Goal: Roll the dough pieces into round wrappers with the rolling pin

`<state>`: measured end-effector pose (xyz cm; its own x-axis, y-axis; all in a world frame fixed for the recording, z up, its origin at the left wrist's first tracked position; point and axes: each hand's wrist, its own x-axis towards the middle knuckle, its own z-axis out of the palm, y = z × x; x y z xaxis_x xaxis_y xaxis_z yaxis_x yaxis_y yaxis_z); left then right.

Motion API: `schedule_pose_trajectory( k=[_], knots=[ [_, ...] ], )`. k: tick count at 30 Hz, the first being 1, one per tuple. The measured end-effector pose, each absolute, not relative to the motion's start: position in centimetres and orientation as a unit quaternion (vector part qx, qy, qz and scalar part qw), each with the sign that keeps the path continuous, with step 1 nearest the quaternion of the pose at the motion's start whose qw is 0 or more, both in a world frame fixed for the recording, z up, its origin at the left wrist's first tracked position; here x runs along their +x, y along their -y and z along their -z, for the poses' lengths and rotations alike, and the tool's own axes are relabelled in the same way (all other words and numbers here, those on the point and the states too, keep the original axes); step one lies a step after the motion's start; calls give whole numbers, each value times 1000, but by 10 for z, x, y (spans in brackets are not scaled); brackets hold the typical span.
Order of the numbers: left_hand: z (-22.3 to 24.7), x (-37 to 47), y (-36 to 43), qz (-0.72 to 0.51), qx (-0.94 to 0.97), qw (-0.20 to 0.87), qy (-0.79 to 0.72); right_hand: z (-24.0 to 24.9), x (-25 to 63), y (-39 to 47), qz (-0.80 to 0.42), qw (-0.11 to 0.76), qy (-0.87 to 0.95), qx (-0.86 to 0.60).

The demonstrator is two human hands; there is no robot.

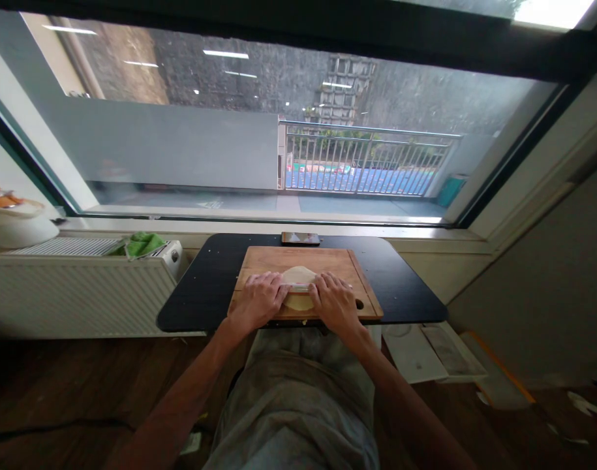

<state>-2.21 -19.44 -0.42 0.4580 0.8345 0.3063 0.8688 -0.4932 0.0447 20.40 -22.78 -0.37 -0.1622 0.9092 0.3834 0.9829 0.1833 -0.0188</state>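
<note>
A flat piece of pale dough [299,302] lies on a wooden cutting board [263,260]. Across its middle runs a slim rolling pin [299,288], pale and partly see-through. My left hand [261,295] curls over the pin's left end, and my right hand [335,297] presses on the right end. Both sets of fingers bend down over the pin and hide its ends. Dough shows on the far side and on the near side of the pin, between my hands.
The board rests on a black table [406,287] by a window. A phone [301,239] lies behind the board. To the left stands a white radiator [83,294] with a green cloth [144,245] on top. Flat white panels [413,352] are low on the right.
</note>
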Motion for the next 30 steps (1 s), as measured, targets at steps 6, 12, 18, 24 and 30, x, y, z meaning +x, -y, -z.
schedule_pose_trajectory(
  k=[6,12,18,24,30],
  knots=[
    [24,-28,234,184,-835,131,502,21,209,266,172,184,762,-597],
    [32,-24,227,175,-840,127,498,26,216,250,158,191,776,-581],
    [27,-19,212,152,-841,103,509,20,215,232,137,185,780,-581],
    [23,-14,198,146,-844,78,511,17,215,219,119,172,789,-577],
    [15,-6,178,126,-847,52,514,16,213,200,104,155,788,-586]
  ],
)
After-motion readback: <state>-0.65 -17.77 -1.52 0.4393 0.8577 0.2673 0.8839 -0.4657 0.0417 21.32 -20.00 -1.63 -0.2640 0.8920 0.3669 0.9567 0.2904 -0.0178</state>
